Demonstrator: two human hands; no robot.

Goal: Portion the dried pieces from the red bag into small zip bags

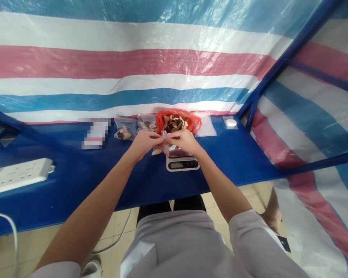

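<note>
Fingers pinching plastic bag, clear, thin

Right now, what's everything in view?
Sheeting: 1+, blue-white-red, behind, right
Table: 1, blue, centre
Bars: several, blue, table ends
Power strip: 1, white, left
Pixelated patch: 1, whitish, left back
Filled bags: 2+, clear, left-centre
Red bag: 1, orange-red, centre back
Pieces: many, brown-cream, inside red bag
Flat bags: uncountable, whitish, right-centre
Oval thing: 1, white, right back
Scale: 1, white, front centre
Cable: 1+, white, lower left
Floor: 1, beige, below
Small bag: 1, clear, centre
Shoe: 1, pale, bottom left
Shirt: 1, grey, bottom
Trousers: 1, black, bottom
Left hand, right hand: 2, bare, pinching small bag
</note>
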